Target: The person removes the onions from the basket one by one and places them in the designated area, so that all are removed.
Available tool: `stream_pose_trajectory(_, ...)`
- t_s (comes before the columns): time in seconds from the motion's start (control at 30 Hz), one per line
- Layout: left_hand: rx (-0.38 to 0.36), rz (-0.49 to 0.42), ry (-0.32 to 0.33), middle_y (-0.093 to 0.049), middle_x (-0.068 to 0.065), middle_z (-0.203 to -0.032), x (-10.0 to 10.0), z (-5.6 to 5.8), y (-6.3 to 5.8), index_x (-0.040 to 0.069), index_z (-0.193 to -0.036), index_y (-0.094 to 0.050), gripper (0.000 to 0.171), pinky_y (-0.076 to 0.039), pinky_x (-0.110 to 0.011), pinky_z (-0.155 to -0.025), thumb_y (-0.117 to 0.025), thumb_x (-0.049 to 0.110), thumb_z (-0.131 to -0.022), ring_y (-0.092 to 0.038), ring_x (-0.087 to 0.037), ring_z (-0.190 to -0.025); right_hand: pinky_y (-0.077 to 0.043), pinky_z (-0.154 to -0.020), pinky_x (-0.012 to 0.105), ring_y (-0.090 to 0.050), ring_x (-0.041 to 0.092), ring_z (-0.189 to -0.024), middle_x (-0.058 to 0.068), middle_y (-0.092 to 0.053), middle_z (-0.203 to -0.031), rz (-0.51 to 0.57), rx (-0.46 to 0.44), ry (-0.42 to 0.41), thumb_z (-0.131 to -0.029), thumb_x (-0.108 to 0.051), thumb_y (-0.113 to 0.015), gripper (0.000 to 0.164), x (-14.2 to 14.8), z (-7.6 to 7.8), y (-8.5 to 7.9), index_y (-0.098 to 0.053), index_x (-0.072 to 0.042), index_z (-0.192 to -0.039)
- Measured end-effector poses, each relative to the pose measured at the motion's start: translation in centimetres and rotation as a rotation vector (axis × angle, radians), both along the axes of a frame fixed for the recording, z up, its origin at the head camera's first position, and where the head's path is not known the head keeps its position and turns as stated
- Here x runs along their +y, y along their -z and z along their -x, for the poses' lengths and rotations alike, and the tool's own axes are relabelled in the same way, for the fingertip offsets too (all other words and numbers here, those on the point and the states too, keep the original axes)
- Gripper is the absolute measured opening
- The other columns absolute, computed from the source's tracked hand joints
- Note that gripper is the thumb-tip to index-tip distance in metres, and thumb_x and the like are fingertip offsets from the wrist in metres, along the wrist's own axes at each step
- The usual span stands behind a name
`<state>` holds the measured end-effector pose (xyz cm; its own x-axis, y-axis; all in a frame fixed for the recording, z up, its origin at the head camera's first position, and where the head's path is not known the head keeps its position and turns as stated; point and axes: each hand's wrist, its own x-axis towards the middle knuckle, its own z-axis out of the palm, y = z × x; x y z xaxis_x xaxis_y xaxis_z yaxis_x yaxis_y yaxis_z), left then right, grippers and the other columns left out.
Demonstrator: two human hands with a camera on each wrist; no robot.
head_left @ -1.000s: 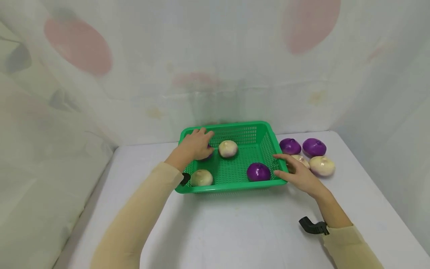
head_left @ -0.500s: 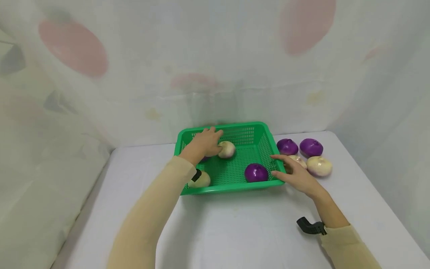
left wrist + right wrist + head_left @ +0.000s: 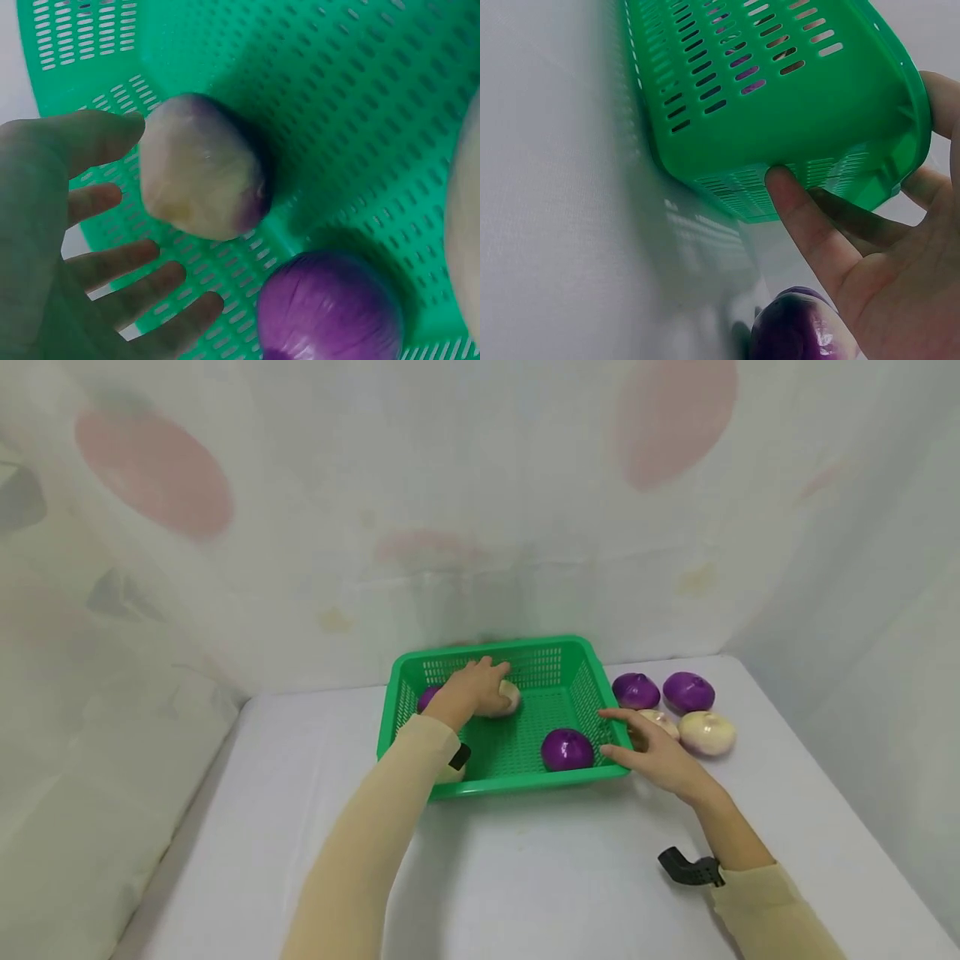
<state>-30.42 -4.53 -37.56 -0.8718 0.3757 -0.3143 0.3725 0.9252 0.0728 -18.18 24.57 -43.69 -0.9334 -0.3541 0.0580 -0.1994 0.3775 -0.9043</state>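
A green plastic basket (image 3: 517,784) holds several turnips, purple on one side and cream on the other. My left hand (image 3: 476,688) reaches into it over a turnip lying cream side up (image 3: 512,697). In the left wrist view its thumb comes right to that turnip's edge (image 3: 199,169), with the other fingers spread loosely beside it. A purple-side-up turnip (image 3: 330,307) lies close by. My right hand (image 3: 651,752) holds the basket's right rim, fingertips over the rim and others against the outer wall (image 3: 780,112).
Inside the basket, one purple turnip (image 3: 567,750) sits front right and a cream one (image 3: 452,773) front left, mostly behind the left wrist. Several turnips, including a purple one (image 3: 688,692), lie on the white table right of the basket. A printed curtain (image 3: 480,527) hangs behind.
My left hand has moved right, away from the purple turnip at the back left to the cream-side-up turnip beside it. The right hand stays at the basket's rim.
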Motion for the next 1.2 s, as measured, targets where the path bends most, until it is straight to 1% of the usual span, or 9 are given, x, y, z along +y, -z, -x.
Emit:
stream_pose_trajectory(0.07,-0.004,-0.003,-0.005,-0.025,-0.013,-0.152,0.1,0.2,0.7,0.024,-0.151,-0.024,0.064,-0.033,-0.052,-0.104,-0.049,0.040,-0.094,-0.026,-0.036,-0.139,-0.039,-0.098,0.054,-0.041,0.037,-0.129,0.013,-0.034,-0.147,0.003,-0.008,0.000,-0.092,-0.030,-0.065,0.056,-0.1,0.0,0.0,-0.041,-0.020,-0.142)
stream_pose_trajectory(0.2,0.015,0.026,0.024,-0.026,-0.014,-0.151,0.5,0.0,1.6,0.024,-0.151,-0.026,0.063,-0.036,-0.053,-0.102,-0.047,0.041,-0.095,-0.030,-0.036,-0.136,-0.041,-0.096,0.052,-0.043,0.039,-0.127,0.015,-0.034,-0.147,0.005,-0.015,-0.002,-0.092,-0.031,-0.065,0.056,-0.3,-0.1,-0.1,-0.041,-0.020,-0.141)
stream_pose_trajectory(0.33,0.041,0.064,0.038,-0.025,-0.014,-0.151,0.8,-0.3,2.0,0.025,-0.150,-0.027,0.067,-0.039,-0.051,-0.099,-0.054,0.042,-0.092,-0.031,-0.035,-0.135,-0.042,-0.096,0.051,-0.043,0.038,-0.127,0.014,-0.034,-0.147,0.007,-0.015,-0.008,-0.092,-0.031,-0.064,0.056,-0.5,0.0,-0.3,-0.041,-0.020,-0.141)
stream_pose_trajectory(0.5,0.056,0.063,0.035,-0.021,-0.014,-0.152,1.2,-0.3,2.5,0.027,-0.149,-0.028,0.071,-0.043,-0.050,-0.095,-0.062,0.041,-0.089,-0.028,-0.037,-0.136,-0.041,-0.097,0.051,-0.043,0.037,-0.127,0.013,-0.034,-0.147,0.004,-0.008,-0.009,-0.092,-0.032,-0.065,0.055,-0.6,0.2,-0.4,-0.042,-0.020,-0.141)
stream_pose_trajectory(0.67,0.064,0.081,0.042,-0.021,-0.014,-0.151,1.6,-0.4,2.6,0.027,-0.148,-0.030,0.065,-0.045,-0.048,-0.092,-0.060,0.037,-0.091,-0.029,-0.035,-0.135,-0.039,-0.099,0.053,-0.042,0.037,-0.128,0.013,-0.034,-0.147,-0.007,-0.010,-0.008,-0.091,-0.033,-0.064,0.056,-0.5,0.2,-0.3,-0.042,-0.019,-0.141)
stream_pose_trajectory(0.8,0.080,0.120,0.069,-0.021,-0.013,-0.152,1.9,-0.6,1.8,0.028,-0.147,-0.031,0.062,-0.043,-0.050,-0.094,-0.058,0.038,-0.092,-0.028,-0.035,-0.135,-0.038,-0.099,0.054,-0.040,0.038,-0.129,0.013,-0.034,-0.147,-0.009,-0.008,-0.005,-0.092,-0.033,-0.064,0.056,-0.3,0.2,-0.3,-0.042,-0.021,-0.141)
stream_pose_trajectory(1.03,0.129,0.171,0.109,-0.023,-0.012,-0.151,2.0,-1.4,0.0,0.029,-0.146,-0.033,0.069,-0.044,-0.050,-0.093,-0.063,0.048,-0.087,-0.030,-0.032,-0.134,-0.037,-0.100,0.054,-0.039,0.037,-0.130,0.012,-0.034,-0.147,-0.005,0.006,-0.009,-0.092,-0.031,-0.064,0.056,-0.1,0.2,-0.4,-0.041,-0.018,-0.142)
stream_pose_trajectory(1.13,0.121,0.163,0.135,-0.025,-0.012,-0.149,1.6,-1.8,-0.6,0.028,-0.144,-0.034,0.066,-0.044,-0.052,-0.093,-0.061,0.046,-0.087,-0.032,-0.033,-0.132,-0.035,-0.101,0.056,-0.038,0.037,-0.131,0.013,-0.034,-0.148,-0.016,0.007,-0.009,-0.092,-0.031,-0.064,0.057,0.1,0.2,-0.3,-0.041,-0.018,-0.142)
stream_pose_trajectory(1.2,0.124,0.126,0.145,-0.028,-0.012,-0.147,1.4,-1.9,-1.2,0.027,-0.142,-0.037,0.062,-0.044,-0.052,-0.091,-0.059,0.045,-0.087,-0.035,-0.032,-0.129,-0.036,-0.101,0.055,-0.039,0.037,-0.130,0.013,-0.035,-0.147,-0.026,0.012,-0.005,-0.092,-0.032,-0.063,0.057,0.1,0.2,-0.3,-0.040,-0.018,-0.142)
